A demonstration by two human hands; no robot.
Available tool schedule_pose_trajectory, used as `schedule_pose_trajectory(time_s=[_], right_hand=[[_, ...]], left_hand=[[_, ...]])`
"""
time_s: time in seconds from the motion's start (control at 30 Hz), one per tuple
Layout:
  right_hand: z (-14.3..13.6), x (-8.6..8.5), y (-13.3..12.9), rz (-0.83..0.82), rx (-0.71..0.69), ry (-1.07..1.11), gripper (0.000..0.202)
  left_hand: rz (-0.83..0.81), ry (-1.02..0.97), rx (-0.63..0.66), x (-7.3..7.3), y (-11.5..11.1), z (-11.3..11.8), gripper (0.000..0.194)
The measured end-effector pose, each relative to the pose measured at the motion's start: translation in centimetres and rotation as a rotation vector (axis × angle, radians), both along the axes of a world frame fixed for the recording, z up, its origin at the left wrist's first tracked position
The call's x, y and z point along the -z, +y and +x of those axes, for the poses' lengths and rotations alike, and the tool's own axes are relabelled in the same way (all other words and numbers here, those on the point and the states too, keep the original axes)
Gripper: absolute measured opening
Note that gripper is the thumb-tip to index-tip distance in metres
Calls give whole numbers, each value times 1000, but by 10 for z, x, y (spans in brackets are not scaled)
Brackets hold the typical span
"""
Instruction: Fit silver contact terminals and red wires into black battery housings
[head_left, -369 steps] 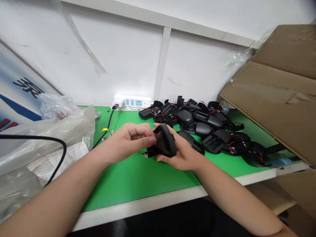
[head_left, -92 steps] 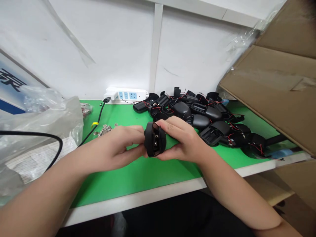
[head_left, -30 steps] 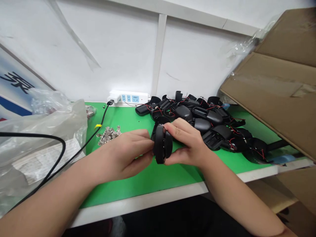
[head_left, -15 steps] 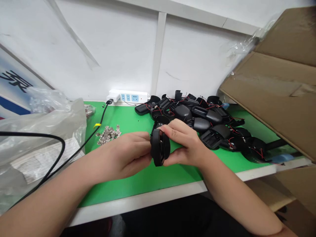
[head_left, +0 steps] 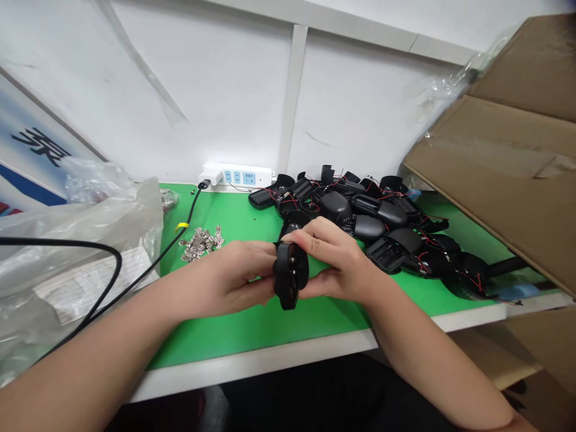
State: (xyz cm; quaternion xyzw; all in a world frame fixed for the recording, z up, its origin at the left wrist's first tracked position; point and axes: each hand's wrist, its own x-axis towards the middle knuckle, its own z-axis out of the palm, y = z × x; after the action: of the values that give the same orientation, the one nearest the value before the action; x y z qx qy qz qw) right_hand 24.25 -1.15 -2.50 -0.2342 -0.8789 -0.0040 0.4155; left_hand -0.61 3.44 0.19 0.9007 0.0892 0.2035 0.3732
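Both hands hold one black plastic housing point(head_left: 288, 276) upright above the green tabletop, its narrow open side facing me. My left hand point(head_left: 238, 276) is closed on its left side, the fingertips partly hidden behind it. On the right side, my right hand point(head_left: 330, 258) grips it with thumb and fingers near the top and bottom. Small metal parts show inside the housing. Behind the hands lies a pile of similar black housings point(head_left: 335, 207) with thin red wires. A small heap of silvery metal pieces point(head_left: 202, 243) rests on the green tabletop point(head_left: 225, 210) beyond my left hand.
A white power strip point(head_left: 249, 175) with a plugged-in black cable point(head_left: 155, 264) lies against the wall. Clear plastic bags point(head_left: 112, 222) cover the left side. A large cardboard box point(head_left: 508, 144) leans over the right side. The white table edge point(head_left: 270, 360) runs in front.
The housing has turned and tipped slightly, showing more of its inside. My left hand's fingers have shifted a little on it. The whole view has moved slightly.
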Motion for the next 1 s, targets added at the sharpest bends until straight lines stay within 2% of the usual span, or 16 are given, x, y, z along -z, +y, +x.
schedule_pose_trajectory(time_s=[0.13, 0.33, 0.53, 0.67, 0.87, 1.0], right_hand=[[-1, 1, -1, -14, 3, -16, 83], [-7, 5, -1, -20, 8, 73, 80], [-10, 13, 4, -37, -54, 165, 91], [-13, 15, 5, -90, -82, 216, 87], [-17, 8, 1, -187, -66, 272, 77], [-17, 6, -2, -225, -30, 301, 75]], left_hand=[[-80, 105, 0, -4, 0, -1, 8], [-279, 274, -182, -16, 1, 0, 23], [-582, 372, -136, -18, 10, -3, 29], [-693, 379, -126, -20, 12, -4, 22], [-766, 297, -82, -14, 13, -2, 42], [-747, 238, -127, -10, 9, 2, 48]])
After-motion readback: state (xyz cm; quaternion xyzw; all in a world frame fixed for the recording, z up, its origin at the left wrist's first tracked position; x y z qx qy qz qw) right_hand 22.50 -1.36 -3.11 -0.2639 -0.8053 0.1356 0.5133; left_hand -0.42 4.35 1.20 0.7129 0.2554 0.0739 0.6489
